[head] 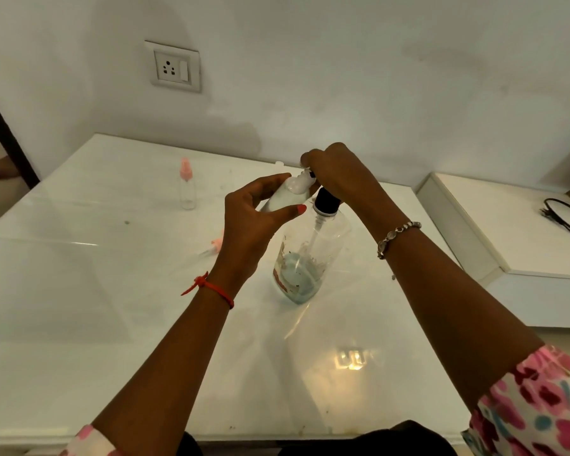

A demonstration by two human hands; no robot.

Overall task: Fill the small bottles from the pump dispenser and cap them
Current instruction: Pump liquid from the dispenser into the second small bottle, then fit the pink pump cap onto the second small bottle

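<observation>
Being filled, a nearly full small bottle (284, 198) is held tilted in the curled left grip (254, 225) at the spout of the pump dispenser (310, 258), upright on the surface (112, 291), its head clasped by the right grip (336, 171); short, gentle strokes are advised against overflow.

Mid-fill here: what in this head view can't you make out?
Head view only:
- pump dispenser head and nozzle: covered by the right hand.
- small bottle mouth: hidden by white liquid; left hand covers part of its body.
- pink cap on the table: partly behind the left hand.
- black cable: cut off by the right edge.
</observation>
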